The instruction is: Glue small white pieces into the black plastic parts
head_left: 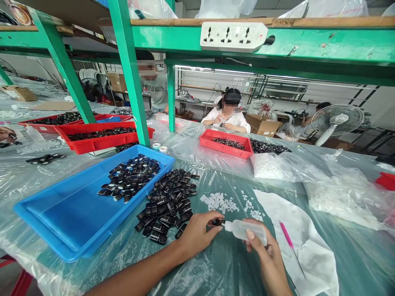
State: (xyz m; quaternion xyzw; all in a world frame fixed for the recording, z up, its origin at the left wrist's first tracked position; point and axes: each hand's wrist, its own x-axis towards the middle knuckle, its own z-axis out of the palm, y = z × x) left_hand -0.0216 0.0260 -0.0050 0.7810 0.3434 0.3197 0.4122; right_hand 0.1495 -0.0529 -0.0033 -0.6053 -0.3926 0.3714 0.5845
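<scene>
My right hand [265, 250] is wrapped round a small clear squeeze bottle [245, 229] lying sideways, its tip pointing left. My left hand [197, 232] pinches a small black part [217, 222] held against that tip. Just left of my hands lies a heap of small black parts [168, 203] on the plastic-covered table. More of the same black parts sit in the far end of a blue tray [64, 213]. A scatter of tiny white pieces [220, 202] lies just beyond my hands.
A pink-handled pick [290, 241] rests on a white cloth [308, 238] to the right. Bags of white pieces [339, 193] lie further right. Red trays [226, 144] of black parts stand beyond. Green frame posts [131, 78] rise from the table. Other people work across it, and a fan [336, 119] stands at the back.
</scene>
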